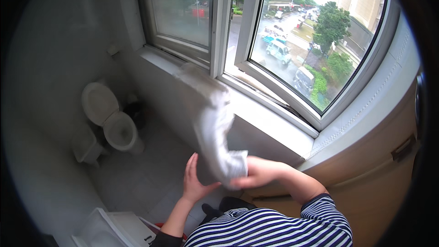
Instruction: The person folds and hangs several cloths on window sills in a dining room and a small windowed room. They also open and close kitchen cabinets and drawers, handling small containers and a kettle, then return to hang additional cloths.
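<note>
A white cloth (214,123), blurred by motion, hangs in the air in front of the window sill (267,116). My right hand (259,171) grips its lower end, with the fingers partly hidden by the fabric. The cloth's far end reaches up and left, over the sill's edge in the picture; I cannot tell whether it touches. Just left of the cloth, my left hand (197,183) is raised with its thumb and fingers spread, holding nothing. Its thumb tip comes close to the cloth's lower end.
A window sash (320,113) is swung inward above the sill. At the left stands a toilet (120,132) with its lid up, beside a dark bin (135,111). A white basin (99,226) is at the lower left. A wooden door (370,185) stands at right.
</note>
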A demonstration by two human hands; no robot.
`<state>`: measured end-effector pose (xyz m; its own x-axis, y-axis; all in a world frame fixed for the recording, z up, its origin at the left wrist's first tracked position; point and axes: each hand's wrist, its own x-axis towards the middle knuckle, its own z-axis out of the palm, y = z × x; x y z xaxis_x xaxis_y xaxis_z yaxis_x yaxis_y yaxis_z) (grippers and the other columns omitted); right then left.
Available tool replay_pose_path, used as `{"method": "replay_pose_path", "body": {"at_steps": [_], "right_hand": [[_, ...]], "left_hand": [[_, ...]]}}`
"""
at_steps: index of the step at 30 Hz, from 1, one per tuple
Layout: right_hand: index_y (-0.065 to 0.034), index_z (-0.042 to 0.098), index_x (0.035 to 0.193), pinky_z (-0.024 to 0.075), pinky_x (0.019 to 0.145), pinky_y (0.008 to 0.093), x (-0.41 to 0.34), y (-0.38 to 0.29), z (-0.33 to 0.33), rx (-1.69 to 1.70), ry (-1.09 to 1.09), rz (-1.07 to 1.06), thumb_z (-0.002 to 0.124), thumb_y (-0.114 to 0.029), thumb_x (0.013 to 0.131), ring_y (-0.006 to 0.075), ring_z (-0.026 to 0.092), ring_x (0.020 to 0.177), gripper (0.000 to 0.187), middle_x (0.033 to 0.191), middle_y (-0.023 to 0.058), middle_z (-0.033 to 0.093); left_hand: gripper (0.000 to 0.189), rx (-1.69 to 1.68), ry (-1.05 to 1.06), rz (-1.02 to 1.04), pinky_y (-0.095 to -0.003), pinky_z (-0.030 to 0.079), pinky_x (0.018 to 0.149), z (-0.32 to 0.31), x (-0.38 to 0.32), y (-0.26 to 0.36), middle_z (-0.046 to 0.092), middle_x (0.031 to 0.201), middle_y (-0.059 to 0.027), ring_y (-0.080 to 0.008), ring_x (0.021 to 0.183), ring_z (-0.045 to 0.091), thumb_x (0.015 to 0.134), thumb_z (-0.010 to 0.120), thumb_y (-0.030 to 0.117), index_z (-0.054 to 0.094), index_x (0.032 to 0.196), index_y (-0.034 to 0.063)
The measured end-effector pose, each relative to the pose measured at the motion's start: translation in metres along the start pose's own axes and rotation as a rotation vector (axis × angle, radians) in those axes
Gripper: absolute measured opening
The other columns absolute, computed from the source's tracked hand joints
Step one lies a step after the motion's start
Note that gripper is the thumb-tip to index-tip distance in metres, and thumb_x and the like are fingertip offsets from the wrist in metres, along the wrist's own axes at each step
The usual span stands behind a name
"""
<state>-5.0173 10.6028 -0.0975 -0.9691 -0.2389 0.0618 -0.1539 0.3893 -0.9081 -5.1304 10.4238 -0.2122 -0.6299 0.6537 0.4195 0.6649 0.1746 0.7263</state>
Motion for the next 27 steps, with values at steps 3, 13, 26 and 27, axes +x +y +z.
{"method": "replay_pose_path", "body": {"at_steps": [3, 13, 26, 27], "right_hand": [[-0.0006, 0.059, 0.092, 0.0443, 0.078, 0.0350, 0.045, -0.038, -0.019, -0.074, -0.437, -0.120, 0.059, -0.022, 0.085, 0.0290, 0.057, 0.084, 0.023, 0.087, 0.0137, 0.060], [-0.0085, 0.056, 0.112, 0.0452, 0.077, 0.0285, 0.129, -0.058, -0.284, -0.688, 1.284, -0.489, 0.057, -0.021, 0.084, 0.0174, 0.054, 0.095, 0.030, 0.102, 0.0099, 0.057], [-0.0139, 0.049, 0.081, 0.0206, 0.036, 0.0207, 0.195, -0.147, -0.421, -0.435, 1.260, -0.017, 0.035, -0.038, 0.095, 0.0033, 0.026, 0.040, 0.032, 0.054, -0.0084, 0.033], [-0.0153, 0.047, 0.078, 0.0184, 0.036, 0.0208, 0.195, -0.147, -0.426, -0.409, 1.264, -0.012, 0.035, -0.039, 0.095, 0.0031, 0.024, 0.039, 0.031, 0.053, -0.0090, 0.032]], "left_hand": [[0.044, -0.853, -0.079, -0.082, -0.0329, 0.042, 0.089, 0.049, 0.011, -0.053, 0.053, 0.105, -0.0147, -0.0264, 0.100, 0.052, 0.080, 0.063, 0.016, 0.046, 0.116, -0.0025], [0.028, -1.108, 0.144, -0.635, -0.0268, 0.043, 0.087, -0.038, 0.126, -0.109, 0.055, 0.108, -0.0027, -0.0132, 0.099, 0.053, 0.086, 0.059, 0.018, 0.054, 0.111, 0.0063], [0.032, -0.770, -0.116, -0.612, -0.0285, 0.043, 0.085, -0.073, 0.176, -0.177, 0.055, 0.106, -0.0056, -0.0161, 0.100, 0.052, 0.083, 0.061, 0.016, 0.052, 0.112, 0.0038], [0.031, -0.706, -0.147, -0.573, -0.0286, 0.043, 0.085, -0.073, 0.179, -0.181, 0.056, 0.105, -0.0055, -0.0161, 0.099, 0.053, 0.083, 0.061, 0.016, 0.053, 0.111, 0.0035]]}}
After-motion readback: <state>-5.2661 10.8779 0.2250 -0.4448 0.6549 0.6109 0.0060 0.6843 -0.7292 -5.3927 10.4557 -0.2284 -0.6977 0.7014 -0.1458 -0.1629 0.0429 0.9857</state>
